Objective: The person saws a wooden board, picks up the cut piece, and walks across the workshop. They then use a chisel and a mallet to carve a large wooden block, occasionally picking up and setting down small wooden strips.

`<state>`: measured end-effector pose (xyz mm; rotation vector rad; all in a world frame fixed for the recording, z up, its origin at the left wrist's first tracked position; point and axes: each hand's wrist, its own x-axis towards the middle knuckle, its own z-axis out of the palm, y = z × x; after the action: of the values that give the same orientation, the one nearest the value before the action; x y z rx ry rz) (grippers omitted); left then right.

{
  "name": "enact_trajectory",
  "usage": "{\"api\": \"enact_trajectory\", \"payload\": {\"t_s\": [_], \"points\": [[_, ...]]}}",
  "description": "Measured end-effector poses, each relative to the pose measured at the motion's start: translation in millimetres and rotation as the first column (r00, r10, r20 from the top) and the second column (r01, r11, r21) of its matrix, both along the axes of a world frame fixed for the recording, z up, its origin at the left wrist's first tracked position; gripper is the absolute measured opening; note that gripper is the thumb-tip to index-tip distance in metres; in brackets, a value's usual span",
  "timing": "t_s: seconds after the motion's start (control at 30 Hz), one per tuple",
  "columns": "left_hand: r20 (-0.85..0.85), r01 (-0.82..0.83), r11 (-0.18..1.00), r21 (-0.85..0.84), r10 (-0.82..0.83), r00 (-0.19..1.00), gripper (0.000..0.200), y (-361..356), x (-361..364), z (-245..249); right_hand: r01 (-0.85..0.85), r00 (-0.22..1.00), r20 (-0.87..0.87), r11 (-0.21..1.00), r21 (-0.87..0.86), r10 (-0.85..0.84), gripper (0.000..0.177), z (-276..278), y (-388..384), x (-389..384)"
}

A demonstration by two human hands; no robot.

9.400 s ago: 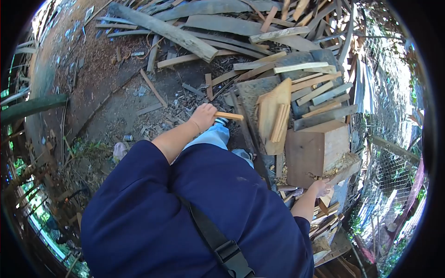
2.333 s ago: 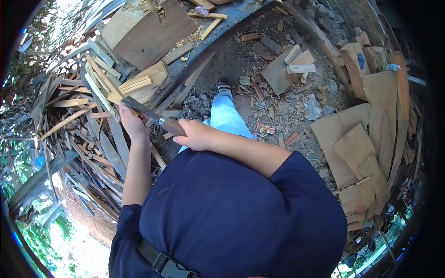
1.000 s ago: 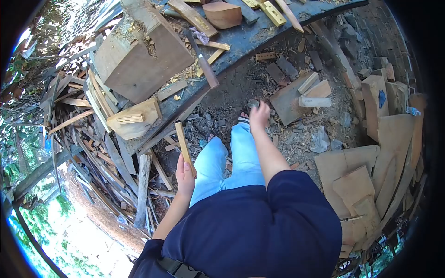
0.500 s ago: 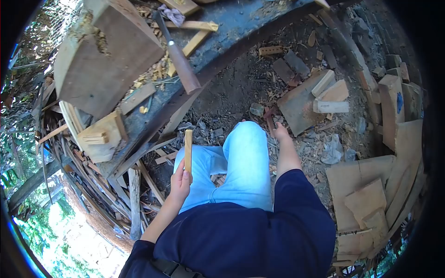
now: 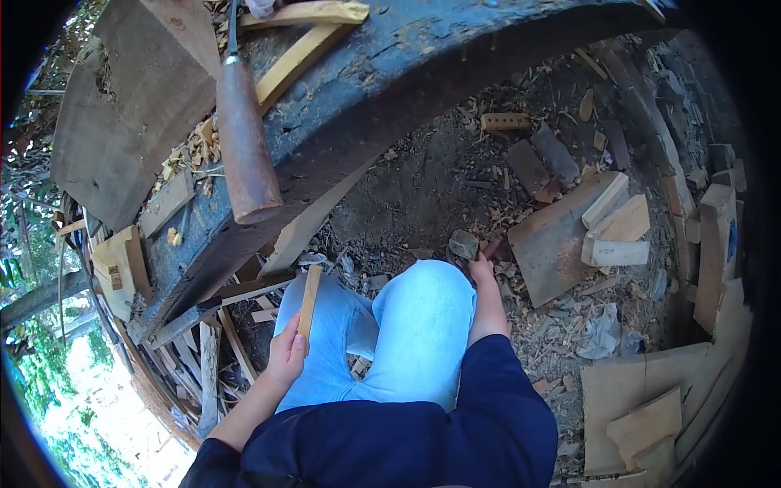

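My left hand (image 5: 287, 351) is closed round the lower end of a short, pale wooden strip (image 5: 310, 299), which points up above my left thigh. Low beside my right knee, my right hand (image 5: 482, 268) has its fingers closed at a reddish-brown, handle-like piece (image 5: 494, 246); its full shape is partly hidden. Just left of those fingers lies a greyish block (image 5: 464, 245). A chisel (image 5: 246, 150) with a brown wooden handle rests on the workbench, its handle end reaching the near edge.
The worn blue-grey workbench (image 5: 423, 50) crosses the top, bearing wood strips, shavings and a large wooden block (image 5: 134, 106). Wood offcuts (image 5: 616, 220) lie on a board on the littered ground at right. Boards (image 5: 643, 382) are stacked at lower right, and sticks are piled at left.
My right hand, its fingers loose beside the reddish-brown piece before, has closed at it. The view has shifted, bringing the chisel nearer. My left hand still holds the strip.
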<state>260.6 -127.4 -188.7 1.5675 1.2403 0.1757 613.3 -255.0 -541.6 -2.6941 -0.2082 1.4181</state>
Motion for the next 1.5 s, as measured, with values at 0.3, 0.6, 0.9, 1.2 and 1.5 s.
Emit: {"api": "enact_trajectory", "payload": {"t_s": [0.3, 0.6, 0.9, 1.2, 1.5], "points": [[0.103, 0.195, 0.981, -0.011, -0.193, 0.976, 0.043, 9.4, 51.0, 150.3, -0.276, 0.936, 0.326, 0.854, 0.440, 0.134, 0.037, 235.1, -15.5, 9.5], [0.535, 0.051, 0.967, -0.248, 0.093, 0.840, 0.044, 48.3, 123.5, 339.0, 0.524, 0.851, -0.522, 0.147, 0.839, -0.059, 0.052, 612.6, 104.5, 24.6], [0.508, -0.093, 0.917, -0.388, 0.297, 0.809, 0.045, 82.2, 162.1, 419.3, 0.533, 0.678, -0.620, 0.317, 0.785, 0.395, 0.049, 752.0, 162.8, -5.3], [0.418, -0.218, 0.935, -0.280, 0.324, 0.849, 0.041, 119.4, 141.7, 420.8, -0.746, 0.561, 0.715, -0.121, 0.655, 0.417, 0.040, 767.0, 208.2, -59.8], [0.489, -0.224, 0.966, -0.130, 0.259, 0.833, 0.035, 165.8, 92.4, 415.7, -0.794, 0.540, 0.712, -0.009, 0.608, 0.449, 0.036, 776.4, 271.1, -97.4]]}}
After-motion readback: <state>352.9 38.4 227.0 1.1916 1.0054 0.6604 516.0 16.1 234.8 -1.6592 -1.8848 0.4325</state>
